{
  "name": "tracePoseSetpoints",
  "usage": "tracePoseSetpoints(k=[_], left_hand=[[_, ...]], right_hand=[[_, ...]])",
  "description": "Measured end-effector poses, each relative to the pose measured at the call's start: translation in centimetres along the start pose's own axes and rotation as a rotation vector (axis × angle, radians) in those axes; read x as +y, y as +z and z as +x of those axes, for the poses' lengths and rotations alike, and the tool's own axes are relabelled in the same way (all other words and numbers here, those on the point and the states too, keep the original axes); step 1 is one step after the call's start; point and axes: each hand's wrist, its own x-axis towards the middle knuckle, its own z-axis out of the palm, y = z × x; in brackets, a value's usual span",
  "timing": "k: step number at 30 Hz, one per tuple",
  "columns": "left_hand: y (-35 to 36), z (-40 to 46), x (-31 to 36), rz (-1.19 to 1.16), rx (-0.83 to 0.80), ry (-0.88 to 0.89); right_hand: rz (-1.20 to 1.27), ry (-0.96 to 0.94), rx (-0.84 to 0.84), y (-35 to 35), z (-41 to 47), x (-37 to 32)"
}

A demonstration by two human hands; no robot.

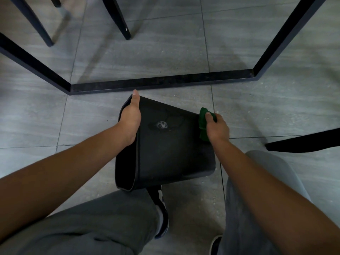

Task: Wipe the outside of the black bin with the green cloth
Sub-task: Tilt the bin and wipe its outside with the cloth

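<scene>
Tiled floor with black desk frame. Black bin lies tipped on its side, mouth leftward. Left hand grips the rim; right hand, fingers clenched, presses green cloth against the bin's base end.

Black table frame, chair legs, tiled floor.

I see both bare forearms reach forward and down. My left hand is curled in a grip, thumb stretched forward. My right hand is closed in a fist, knuckles up, thumb pressed forward.
</scene>
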Motion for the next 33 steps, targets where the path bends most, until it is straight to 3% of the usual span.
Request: tracePoseSetpoints(k=[4,8,17,21,27,30,33], left_hand=[[-0.8,-0.1,-0.2,-0.076,-0.038,-0.091],[0.5,-0.5,0.0,-0.104,-0.117,-0.069],[1.7,-1.1,0.3,-0.187,-0.188,-0.121],[1.7,-0.8,0.2,-0.304,-0.251,-0.138],[0.5,-0.5,-0.2,-0.226,-0.227,-0.105],[0.7,-1.6,-0.3,-0.192,-0.261,-0.063],[1.3,-2.2,-0.5,-0.149,-0.124,-0.008]], right_hand=[[-0.046,-0.073,-0.028,0.0,-1.0,-0.5],[-0.015,-0.247,-0.029,0.8,-4.3,-1.5],[0.277,-0.498,-0.147,2.9,-14.4,-4.1],[-0.013,-0.652,-0.067,6.1,-14.6,-6.0],[-0.235,-0.645,0.119,8.6,-9.6,-7.2],[-0.283,-0.523,0.100,8.2,-5.8,-7.7],[-0.315,-0.371,0.107,6.7,-2.3,-6.2]])
